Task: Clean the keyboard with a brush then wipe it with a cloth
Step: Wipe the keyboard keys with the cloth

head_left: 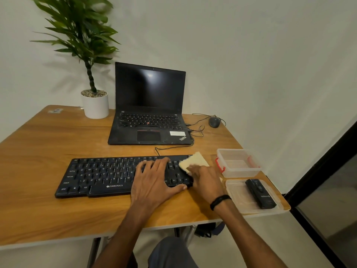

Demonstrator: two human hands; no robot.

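A black Zebronics keyboard (100,175) lies on the wooden table (48,151). My left hand (154,180) rests flat on its right half, fingers spread over the keys and thumb along the front edge. My right hand (204,180) holds a pale yellow cloth (195,161) against the keyboard's right end; the cloth's far corner sticks out beyond my fingers. A black brush-like tool (260,193) lies on a clear plastic lid (237,194) at the table's right front corner.
An open black laptop (148,113) stands behind the keyboard, with a mouse (214,121) and cables to its right. A potted plant (94,103) is at the back left. A clear plastic box (237,163) with red clips sits right of the keyboard.
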